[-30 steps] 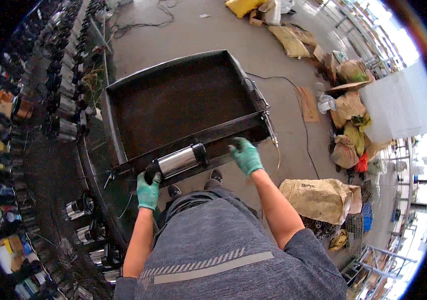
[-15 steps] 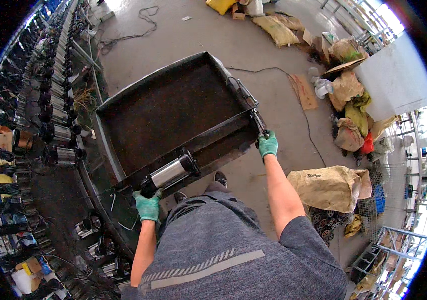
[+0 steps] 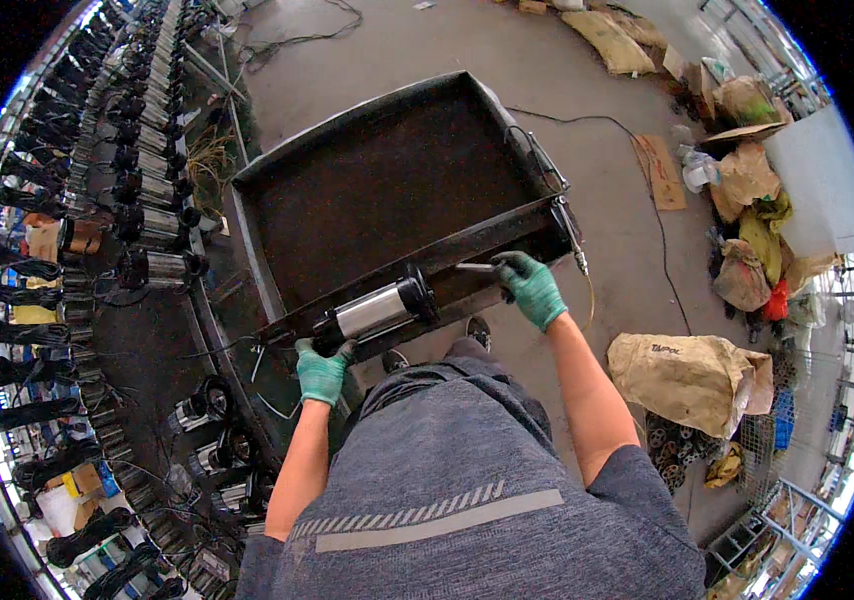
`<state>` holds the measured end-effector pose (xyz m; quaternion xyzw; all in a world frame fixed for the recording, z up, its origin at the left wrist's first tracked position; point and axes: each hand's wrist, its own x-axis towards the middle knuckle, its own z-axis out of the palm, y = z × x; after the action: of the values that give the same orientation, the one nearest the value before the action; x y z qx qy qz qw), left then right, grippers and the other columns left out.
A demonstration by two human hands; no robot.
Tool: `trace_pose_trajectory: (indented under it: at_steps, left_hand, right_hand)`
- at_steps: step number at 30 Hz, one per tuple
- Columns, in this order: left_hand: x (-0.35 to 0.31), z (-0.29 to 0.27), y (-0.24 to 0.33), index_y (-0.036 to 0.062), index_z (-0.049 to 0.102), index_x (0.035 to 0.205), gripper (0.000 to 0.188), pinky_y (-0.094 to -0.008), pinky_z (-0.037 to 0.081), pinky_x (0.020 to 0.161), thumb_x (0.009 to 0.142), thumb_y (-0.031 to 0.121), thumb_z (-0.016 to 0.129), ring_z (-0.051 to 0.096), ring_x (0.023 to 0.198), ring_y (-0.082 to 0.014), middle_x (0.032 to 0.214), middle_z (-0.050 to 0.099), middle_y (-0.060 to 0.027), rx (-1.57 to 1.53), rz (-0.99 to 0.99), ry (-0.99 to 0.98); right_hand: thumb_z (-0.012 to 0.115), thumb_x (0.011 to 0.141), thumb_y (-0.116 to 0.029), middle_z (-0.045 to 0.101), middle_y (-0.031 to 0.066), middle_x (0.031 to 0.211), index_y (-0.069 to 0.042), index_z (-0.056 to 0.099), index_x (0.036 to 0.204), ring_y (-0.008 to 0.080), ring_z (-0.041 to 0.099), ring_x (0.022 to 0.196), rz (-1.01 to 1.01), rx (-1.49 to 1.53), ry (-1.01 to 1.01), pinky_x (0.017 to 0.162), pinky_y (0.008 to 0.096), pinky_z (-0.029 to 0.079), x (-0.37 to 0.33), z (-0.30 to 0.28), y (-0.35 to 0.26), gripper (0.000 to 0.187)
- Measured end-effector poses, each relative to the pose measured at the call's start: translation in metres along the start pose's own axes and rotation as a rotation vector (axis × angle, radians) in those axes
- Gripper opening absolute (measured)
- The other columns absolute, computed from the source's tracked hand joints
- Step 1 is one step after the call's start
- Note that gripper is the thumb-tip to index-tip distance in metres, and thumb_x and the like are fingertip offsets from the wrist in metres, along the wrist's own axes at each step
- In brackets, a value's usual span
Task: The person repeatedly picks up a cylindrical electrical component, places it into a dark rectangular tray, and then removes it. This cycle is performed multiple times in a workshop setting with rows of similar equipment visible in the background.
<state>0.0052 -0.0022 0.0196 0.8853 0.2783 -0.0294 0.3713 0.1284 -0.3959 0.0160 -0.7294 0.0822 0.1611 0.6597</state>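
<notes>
A silver cylinder with black ends (image 3: 371, 312), which looks like a submersible pump, lies aslant on the near ledge of a dark metal tank (image 3: 265, 268). At its lower left end is my left hand (image 3: 322, 372) in a green glove, its fingers closed round the black end. My right hand (image 3: 532, 287), gloved too, is above the ledge to the right of the pump. Closed fingers there hold a slim silver rod (image 3: 475, 266) that points left toward the pump's black right end, apart from it. The glove hides the rod's other end.
Rows of similar pumps (image 3: 157, 222) with coiled black cables stand at left. A silver tool with a yellowish hose (image 3: 579, 258) hangs at the tank's right corner. A beige sack (image 3: 677, 380) lies at right; several bags (image 3: 747, 270) and a cable (image 3: 652, 200) lie beyond.
My right hand has moved left from the tank's right corner to over the ledge, and the slim rod now shows in it. My left hand stays at the pump's end. The whole view has shifted.
</notes>
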Motion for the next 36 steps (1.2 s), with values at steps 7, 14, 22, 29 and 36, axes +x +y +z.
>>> trace_pose_trajectory:
  at_steps: [7,14,22,29,36]
  left_hand:
    - [0.005,0.006,-0.012,-0.0052,0.050,0.124,0.087,-0.0428,0.054,0.091,0.070,0.049,0.093,0.069,0.102,-0.0363,0.109,0.071,-0.0233,-0.017,0.053,0.006]
    - [0.004,0.007,-0.015,-0.0055,0.050,0.124,0.083,-0.0429,0.053,0.092,0.072,0.043,0.093,0.069,0.103,-0.0369,0.110,0.071,-0.0233,0.005,0.042,0.015]
    - [-0.003,-0.002,0.011,-0.0072,0.049,0.129,0.084,-0.0415,0.052,0.096,0.074,0.039,0.093,0.068,0.107,-0.0361,0.117,0.070,-0.0232,0.011,-0.011,-0.037]
    - [0.001,0.001,0.002,-0.0067,0.048,0.130,0.083,-0.0406,0.053,0.095,0.075,0.038,0.092,0.069,0.106,-0.0350,0.115,0.071,-0.0226,0.067,0.010,-0.014]
    - [0.007,0.005,-0.008,-0.0054,0.049,0.130,0.081,-0.0404,0.053,0.094,0.074,0.034,0.092,0.069,0.105,-0.0341,0.114,0.071,-0.0212,-0.020,0.050,-0.021]
  right_hand:
    - [0.061,0.102,-0.014,0.064,-0.0011,0.087,-0.006,0.066,0.119,0.0085,0.055,0.072,-0.040,-0.240,-0.266,0.065,0.0274,0.049,0.015,0.036,0.013,0.019]
    - [0.059,0.103,-0.016,0.066,0.0008,0.088,-0.006,0.065,0.120,0.0102,0.056,0.072,-0.054,-0.204,-0.262,0.066,0.0284,0.051,0.016,0.052,0.021,0.021]
    - [0.060,0.103,-0.014,0.065,0.0012,0.087,-0.005,0.066,0.118,0.0099,0.055,0.073,-0.035,-0.152,-0.258,0.066,0.0294,0.051,0.014,0.053,0.023,0.019]
    - [0.053,0.106,-0.030,0.071,0.0225,0.096,-0.003,0.064,0.116,0.0413,0.068,0.088,-0.142,-0.672,-0.183,0.074,0.0471,0.053,0.032,0.059,0.024,0.031]
    - [0.053,0.106,-0.033,0.070,0.0186,0.091,-0.005,0.063,0.117,0.0373,0.067,0.081,-0.081,-0.645,-0.131,0.068,0.0452,0.053,0.051,0.065,0.048,0.032]
